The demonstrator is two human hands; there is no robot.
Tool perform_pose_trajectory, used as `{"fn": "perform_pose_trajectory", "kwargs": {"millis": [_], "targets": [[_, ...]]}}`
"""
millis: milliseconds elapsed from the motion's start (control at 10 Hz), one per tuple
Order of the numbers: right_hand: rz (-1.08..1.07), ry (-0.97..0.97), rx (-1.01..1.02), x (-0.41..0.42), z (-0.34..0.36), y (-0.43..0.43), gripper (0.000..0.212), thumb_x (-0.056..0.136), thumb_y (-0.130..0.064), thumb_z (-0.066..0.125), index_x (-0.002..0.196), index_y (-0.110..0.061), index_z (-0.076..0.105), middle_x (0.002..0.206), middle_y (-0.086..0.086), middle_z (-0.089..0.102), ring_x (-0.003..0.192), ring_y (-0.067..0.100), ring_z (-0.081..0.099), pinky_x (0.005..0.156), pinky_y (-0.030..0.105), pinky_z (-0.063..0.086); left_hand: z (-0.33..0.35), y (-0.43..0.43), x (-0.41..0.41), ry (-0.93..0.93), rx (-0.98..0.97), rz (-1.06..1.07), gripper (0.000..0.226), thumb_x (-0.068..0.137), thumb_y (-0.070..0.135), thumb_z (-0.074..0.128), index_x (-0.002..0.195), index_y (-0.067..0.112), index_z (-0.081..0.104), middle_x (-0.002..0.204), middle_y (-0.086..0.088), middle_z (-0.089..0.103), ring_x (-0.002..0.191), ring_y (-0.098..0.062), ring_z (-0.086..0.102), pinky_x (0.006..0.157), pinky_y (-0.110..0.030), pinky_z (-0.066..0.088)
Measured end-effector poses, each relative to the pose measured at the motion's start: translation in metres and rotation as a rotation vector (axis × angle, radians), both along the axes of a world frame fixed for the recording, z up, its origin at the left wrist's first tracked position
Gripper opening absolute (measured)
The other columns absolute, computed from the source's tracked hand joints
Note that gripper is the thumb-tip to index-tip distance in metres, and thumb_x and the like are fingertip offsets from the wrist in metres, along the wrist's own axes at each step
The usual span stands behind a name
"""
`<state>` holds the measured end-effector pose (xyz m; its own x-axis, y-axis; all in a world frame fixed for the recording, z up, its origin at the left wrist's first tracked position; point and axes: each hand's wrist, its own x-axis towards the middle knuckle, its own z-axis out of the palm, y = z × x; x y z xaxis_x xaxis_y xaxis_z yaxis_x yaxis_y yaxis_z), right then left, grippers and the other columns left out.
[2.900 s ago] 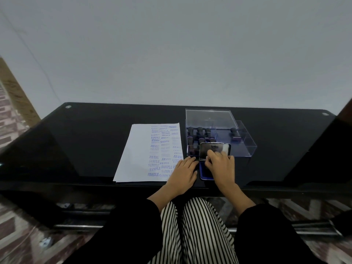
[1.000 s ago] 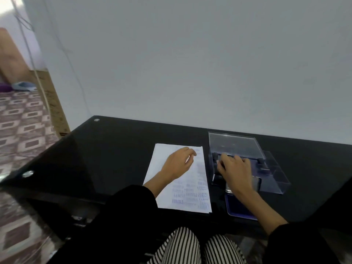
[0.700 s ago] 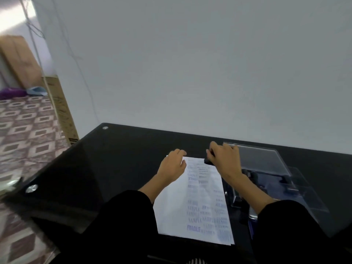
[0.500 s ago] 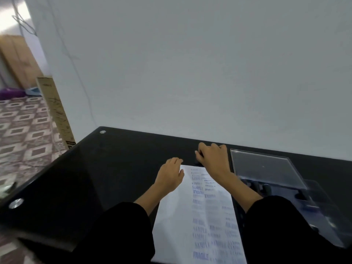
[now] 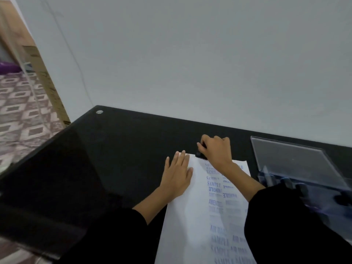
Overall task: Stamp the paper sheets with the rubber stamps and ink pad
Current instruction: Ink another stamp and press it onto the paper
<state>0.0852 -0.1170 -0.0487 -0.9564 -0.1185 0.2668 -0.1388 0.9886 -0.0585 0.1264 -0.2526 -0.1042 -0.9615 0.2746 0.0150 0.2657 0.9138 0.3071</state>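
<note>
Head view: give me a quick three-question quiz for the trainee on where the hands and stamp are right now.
1. True or false: the left hand rests flat, fingers straight, on the paper sheet.
2. Where does the right hand hold the stamp? A: at the sheet's near edge. B: at the sheet's far edge. C: over bare table, left of the sheet.
3. Fill in: the clear box stands to the sheet's ___.
Key: 1 true; 2 B; 3 right.
</note>
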Motion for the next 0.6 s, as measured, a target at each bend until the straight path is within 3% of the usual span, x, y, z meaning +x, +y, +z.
{"fn": "perform_pose_trajectory", "kwargs": {"millis": [200,600], "targets": [[0.008,0.004,0.012,-0.0043,-0.0064,-0.0034,0.026,0.099,-0.037,0.037,0.098,-0.018,0.054,0.075,-0.002,0.053,0.073,0.013,0.045,0.084,0.031,0.032,-0.0042,-0.0003,0.0007,0.031,-0.022,-0.001,0.053,0.102,0.033,0.018,0.15,0.014,0.005,0.159,-0.002,0.001,0.147,-0.017,-0.003,0.118,-0.039,-0.002],[0.004,-0.017,0.064,-0.0082,-0.0136,-0.0069,0.028,0.1,-0.038,0.035,0.101,-0.017,0.054,0.079,0.002,0.055,0.075,0.013,0.046,0.087,0.031,0.033,-0.0052,0.0001,0.0019,0.042,-0.029,0.01,0.053,0.102,0.034,0.018,0.15,0.015,0.006,0.159,-0.002,0.002,0.147,-0.017,-0.003,0.119,-0.038,-0.003]]}}
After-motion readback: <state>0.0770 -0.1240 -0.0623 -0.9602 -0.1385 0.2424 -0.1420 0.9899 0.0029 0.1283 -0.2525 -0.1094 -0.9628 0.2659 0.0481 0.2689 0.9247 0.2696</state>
